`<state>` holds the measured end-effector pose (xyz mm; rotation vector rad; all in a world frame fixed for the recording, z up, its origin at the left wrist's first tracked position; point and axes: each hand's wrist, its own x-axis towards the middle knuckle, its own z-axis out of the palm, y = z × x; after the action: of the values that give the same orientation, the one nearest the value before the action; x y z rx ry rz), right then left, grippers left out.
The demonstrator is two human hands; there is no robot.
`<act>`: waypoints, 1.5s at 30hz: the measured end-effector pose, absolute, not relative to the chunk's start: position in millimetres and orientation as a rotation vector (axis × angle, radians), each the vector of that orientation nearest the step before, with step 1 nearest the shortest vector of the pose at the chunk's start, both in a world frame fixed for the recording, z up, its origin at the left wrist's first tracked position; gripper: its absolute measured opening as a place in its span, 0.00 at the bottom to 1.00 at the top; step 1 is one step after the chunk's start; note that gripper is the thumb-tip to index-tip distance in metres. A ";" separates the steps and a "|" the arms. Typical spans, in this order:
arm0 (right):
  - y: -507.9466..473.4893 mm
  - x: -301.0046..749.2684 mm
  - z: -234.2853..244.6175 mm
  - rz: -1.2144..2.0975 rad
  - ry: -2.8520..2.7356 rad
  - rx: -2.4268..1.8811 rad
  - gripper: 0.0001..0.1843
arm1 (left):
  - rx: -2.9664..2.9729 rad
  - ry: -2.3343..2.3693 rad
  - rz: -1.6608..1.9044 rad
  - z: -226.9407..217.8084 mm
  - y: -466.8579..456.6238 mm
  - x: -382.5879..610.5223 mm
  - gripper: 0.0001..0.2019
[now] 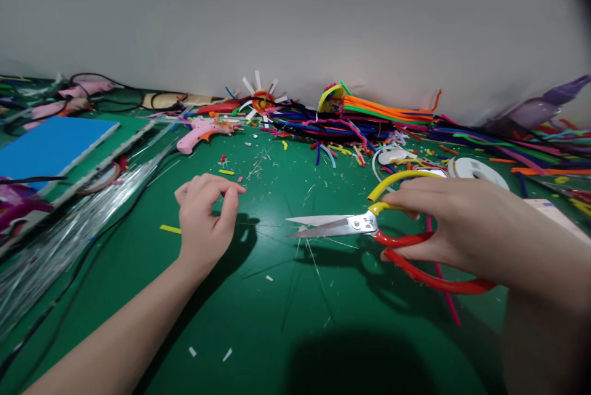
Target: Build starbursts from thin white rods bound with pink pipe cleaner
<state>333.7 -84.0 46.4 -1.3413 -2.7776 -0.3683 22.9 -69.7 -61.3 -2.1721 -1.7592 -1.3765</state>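
My right hand (443, 216) is wrapped round a pair of scissors (355, 223) with one yellow and one red handle. Their blades point left and stand slightly apart. Around and beneath the blade tips, several thin clear strands (316, 263) radiate from a small whitish centre. To the left of the blades is my left hand (207, 210), with thumb and forefinger brought together in a pinch. Whatever lies between those fingertips, if anything, is too small to make out. A short yellow piece (170, 229) lies on the green table (207, 333) beside the left wrist.
Pink glue guns (198, 135) and tangled black cords lie at the left and back. A blue board (55, 146) and a bundle of clear strips (87, 223) occupy the left. Coloured pipe cleaners (388, 109) and a white spool (480, 172) sit along the back right.
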 end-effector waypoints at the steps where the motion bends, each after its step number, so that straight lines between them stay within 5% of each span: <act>1: -84.3 332.9 46.6 -0.366 -2.771 -1.341 0.13 | -2.164 -1.748 -1.396 -61.9 -69.3 23.1 0.10; 45: -79.9 337.2 47.5 -0.178 -2.834 -1.307 0.17 | -2.146 -1.733 -1.433 -62.8 -67.1 20.9 0.10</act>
<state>337.2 -79.9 47.5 -1.3071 -2.8340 -0.1779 20.9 -67.1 -62.8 -2.1462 -1.7335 -1.4332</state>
